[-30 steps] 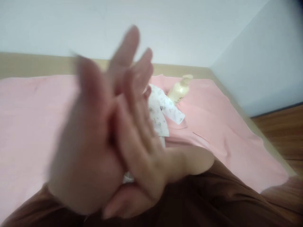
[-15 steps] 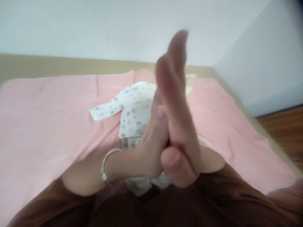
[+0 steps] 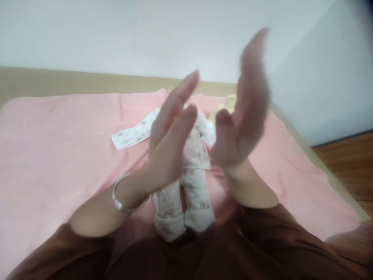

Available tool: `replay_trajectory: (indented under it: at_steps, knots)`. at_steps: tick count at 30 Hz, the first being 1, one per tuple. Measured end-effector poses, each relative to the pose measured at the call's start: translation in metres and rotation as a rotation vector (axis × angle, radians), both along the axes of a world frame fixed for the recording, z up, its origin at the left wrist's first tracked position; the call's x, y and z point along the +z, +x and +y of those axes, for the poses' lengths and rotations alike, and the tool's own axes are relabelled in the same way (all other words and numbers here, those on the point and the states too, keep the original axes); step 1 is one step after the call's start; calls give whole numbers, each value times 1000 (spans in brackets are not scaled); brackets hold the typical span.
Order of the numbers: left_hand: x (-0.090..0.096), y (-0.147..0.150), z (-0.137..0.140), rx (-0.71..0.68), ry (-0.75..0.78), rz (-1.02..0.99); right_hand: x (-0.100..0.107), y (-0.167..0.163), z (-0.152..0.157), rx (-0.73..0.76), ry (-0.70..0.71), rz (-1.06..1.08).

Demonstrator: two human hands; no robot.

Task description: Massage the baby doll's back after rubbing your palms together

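My left hand [image 3: 167, 151], with a silver bangle [image 3: 117, 194] at the wrist, is raised in front of me, fingers extended and empty. Opposite it, my right hand [image 3: 247, 112] is also up and open, slightly blurred, with nothing in it. A gap separates the palms, which face each other. Beyond and below them lies a small figure in a white patterned baby top [image 3: 196, 153] and matching trousers [image 3: 196, 190] with wide turned-up cuffs. One sleeve stretches out to the left. My left hand covers part of the torso, and the head is hidden.
The figure lies on a pink blanket [image 3: 67, 144] spread over a tan surface [image 3: 72, 79]. Pale yellow cloth [image 3: 230, 102] sits beside my right hand. A white wall [image 3: 87, 35] rises behind, and brown wooden flooring [image 3: 349, 167] shows at right.
My hands were pressed palm to palm and have come apart, the left moving left and the right moving right and up. More of the top and trousers now shows between them.
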State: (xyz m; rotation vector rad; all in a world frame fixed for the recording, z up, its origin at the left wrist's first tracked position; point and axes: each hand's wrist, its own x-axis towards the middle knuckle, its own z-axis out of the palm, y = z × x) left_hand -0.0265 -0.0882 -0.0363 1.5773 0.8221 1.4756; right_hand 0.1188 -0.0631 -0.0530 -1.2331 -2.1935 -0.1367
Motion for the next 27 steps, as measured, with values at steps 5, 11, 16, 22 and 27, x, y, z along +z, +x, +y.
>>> replay_trajectory:
  at_steps: [5, 11, 16, 22, 27]
  knots:
    - [-51, -3, 88, 299, -257, 172, -23, -25, 31, -14, -220, 39]
    - [-113, -6, 124, 489, -186, 438, -72, -40, 63, -52, -380, -22]
    - [-124, -3, 127, 471, -79, 537, -86, -32, 86, -18, -392, -15]
    - [-133, -7, 129, 469, -64, 581, -84, -4, 111, -10, -467, -29]
    - [-137, -11, 121, 466, -113, 543, -83, -12, 94, -187, -448, -32]
